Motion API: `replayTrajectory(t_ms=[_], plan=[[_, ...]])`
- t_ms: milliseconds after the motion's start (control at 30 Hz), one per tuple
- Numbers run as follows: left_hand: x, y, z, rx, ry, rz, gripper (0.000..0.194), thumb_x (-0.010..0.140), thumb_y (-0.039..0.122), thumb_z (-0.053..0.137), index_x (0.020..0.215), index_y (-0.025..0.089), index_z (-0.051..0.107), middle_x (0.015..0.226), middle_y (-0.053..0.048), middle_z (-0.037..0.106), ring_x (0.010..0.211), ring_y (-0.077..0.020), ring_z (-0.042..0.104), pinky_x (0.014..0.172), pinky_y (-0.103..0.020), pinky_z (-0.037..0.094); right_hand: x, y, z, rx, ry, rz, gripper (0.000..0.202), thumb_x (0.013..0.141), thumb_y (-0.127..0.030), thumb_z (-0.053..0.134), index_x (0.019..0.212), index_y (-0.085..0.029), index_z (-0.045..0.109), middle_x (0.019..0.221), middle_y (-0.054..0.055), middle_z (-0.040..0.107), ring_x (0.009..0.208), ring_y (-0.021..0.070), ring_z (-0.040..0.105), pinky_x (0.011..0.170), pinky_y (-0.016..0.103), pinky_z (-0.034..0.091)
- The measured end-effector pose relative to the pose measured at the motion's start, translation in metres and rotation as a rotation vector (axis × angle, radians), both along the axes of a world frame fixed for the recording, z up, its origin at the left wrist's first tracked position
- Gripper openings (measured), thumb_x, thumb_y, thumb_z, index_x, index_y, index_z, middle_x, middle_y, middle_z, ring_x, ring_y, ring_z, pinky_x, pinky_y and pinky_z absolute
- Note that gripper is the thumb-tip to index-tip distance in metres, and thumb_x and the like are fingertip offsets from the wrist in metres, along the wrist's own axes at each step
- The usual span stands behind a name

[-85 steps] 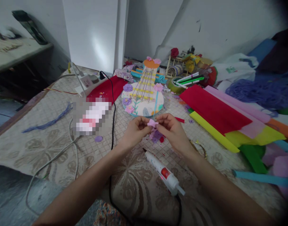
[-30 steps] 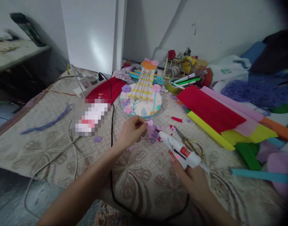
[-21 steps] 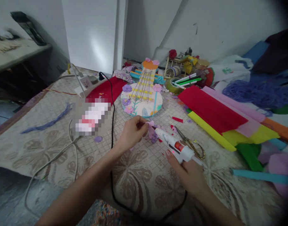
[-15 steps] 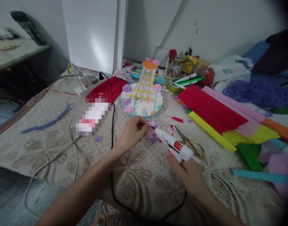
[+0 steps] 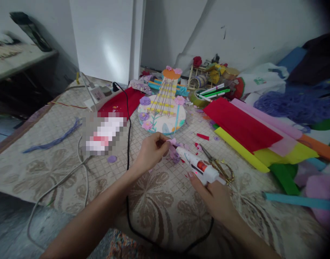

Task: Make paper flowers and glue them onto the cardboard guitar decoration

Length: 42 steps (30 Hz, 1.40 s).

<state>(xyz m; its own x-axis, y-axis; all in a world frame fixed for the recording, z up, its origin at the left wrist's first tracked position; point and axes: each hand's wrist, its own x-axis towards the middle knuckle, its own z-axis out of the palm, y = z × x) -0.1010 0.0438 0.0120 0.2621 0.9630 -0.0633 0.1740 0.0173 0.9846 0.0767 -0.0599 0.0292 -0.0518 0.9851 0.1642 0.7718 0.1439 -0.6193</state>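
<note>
Head view: at the middle of the cloth-covered desk [image 5: 59, 172], the left hand [image 5: 154, 150] pinches a pink paper piece [image 5: 172, 142] between thumb and fingertips. The right hand [image 5: 215, 198] is wrapped around the grip of a white glue gun [image 5: 192, 160], its nozzle pointing at the pink paper piece; whether the tip touches it I cannot tell. Purple paper petals [image 5: 174, 155] lie just beneath that meeting point.

Room is tight on the gun's right: gold-handled scissors [image 5: 221, 169] lie just beside its body. Towards the far edge, a guitar-shaped craft [image 5: 162, 111] with paper flowers sits just beyond the left hand. Over the right half of the desk, red crepe paper [image 5: 245, 124] and a yellow sheet [image 5: 240, 149] reach out to the right edge, where a turquoise roll [image 5: 299, 201] lies nearer the front.

More open room shows between the two forearms, down to the near edge, where a black cord [image 5: 129, 140] loops through. Left of the left forearm, patterned cloth runs to the near left corner, crossed by a white cable [image 5: 59, 183] that hangs over the edge.
</note>
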Motion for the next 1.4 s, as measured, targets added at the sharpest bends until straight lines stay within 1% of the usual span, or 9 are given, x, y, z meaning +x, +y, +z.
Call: replayTrajectory(t_ms=[200,400,533,600,700,767,833,1000,1400], plan=[[-0.006,0.009,0.0,0.052,-0.011,0.082,0.013,0.075,0.028,0.059,0.076,0.015,0.055,0.061,-0.001,0.06,0.054,-0.0103,0.057,0.05,-0.02,0.041,-0.003,-0.017,-0.007,-0.033,0.052,0.007,0.015,0.088,-0.032,0.044,0.079,-0.023,0.052,0.074,0.003,0.059,0.077,0.0213,0.059,0.065,0.029,0.048],[-0.01,0.015,0.003,0.008,-0.072,0.107,0.014,0.072,0.027,0.061,0.075,0.015,0.055,0.062,-0.001,0.059,0.054,-0.01,0.054,0.053,-0.022,0.043,-0.015,-0.032,-0.024,-0.154,0.026,0.267,0.014,0.084,-0.025,0.053,0.097,-0.023,0.058,0.095,0.007,0.063,0.091,0.0234,0.058,0.08,0.036,0.05],[-0.009,0.015,0.005,-0.011,-0.091,0.115,0.014,0.071,0.026,0.062,0.073,0.015,0.055,0.061,0.0,0.059,0.053,-0.0096,0.054,0.053,-0.022,0.043,0.014,-0.021,-0.005,-0.343,0.038,0.473,0.06,0.072,-0.033,0.07,0.127,-0.024,0.047,0.12,0.008,0.056,0.11,0.025,0.053,0.09,0.037,0.047],[-0.008,0.014,0.006,-0.01,-0.086,0.12,0.014,0.07,0.027,0.062,0.073,0.015,0.055,0.061,-0.001,0.059,0.054,-0.0098,0.054,0.052,-0.022,0.043,0.037,-0.006,0.007,-0.41,0.05,0.55,0.055,0.078,-0.035,0.064,0.13,-0.027,0.046,0.123,0.007,0.055,0.108,0.0223,0.055,0.088,0.034,0.048],[-0.008,0.014,0.006,-0.001,-0.062,0.122,0.016,0.07,0.028,0.063,0.073,0.015,0.055,0.062,-0.001,0.06,0.054,-0.0105,0.055,0.052,-0.022,0.042,0.064,0.029,0.014,-0.285,0.012,0.36,0.021,0.089,-0.031,0.047,0.103,-0.025,0.061,0.099,0.004,0.064,0.086,0.018,0.06,0.073,0.031,0.049],[-0.008,0.014,0.005,0.003,-0.039,0.118,0.016,0.071,0.029,0.062,0.073,0.014,0.055,0.062,-0.001,0.06,0.054,-0.0106,0.055,0.052,-0.022,0.042,0.075,0.054,0.007,-0.124,-0.108,0.198,0.016,0.088,-0.028,0.047,0.09,-0.021,0.061,0.088,0.004,0.063,0.081,0.0189,0.059,0.071,0.033,0.047],[-0.008,0.014,0.004,-0.003,-0.027,0.107,0.016,0.072,0.029,0.061,0.074,0.014,0.055,0.062,-0.001,0.06,0.054,-0.0104,0.054,0.051,-0.021,0.041,0.08,0.075,-0.005,-0.032,-0.229,0.162,0.013,0.086,-0.023,0.048,0.084,-0.02,0.06,0.085,0.005,0.062,0.08,0.0198,0.057,0.073,0.035,0.045],[-0.006,0.012,0.002,0.012,-0.026,0.082,0.016,0.073,0.03,0.061,0.074,0.015,0.055,0.061,0.0,0.059,0.053,-0.0099,0.054,0.051,-0.021,0.041,0.082,0.098,-0.024,-0.026,-0.342,0.165,0.013,0.08,-0.016,0.051,0.09,-0.018,0.059,0.084,0.005,0.057,0.075,0.0184,0.056,0.068,0.031,0.044],[-0.003,0.01,0.0,0.001,-0.009,0.085,0.014,0.072,0.027,0.061,0.074,0.015,0.055,0.059,0.0,0.059,0.053,-0.0102,0.055,0.05,-0.021,0.041,0.048,0.113,-0.018,-0.087,-0.234,0.354,0.014,0.081,-0.014,0.049,0.091,-0.018,0.059,0.087,0.004,0.058,0.076,0.0158,0.056,0.069,0.027,0.042]])
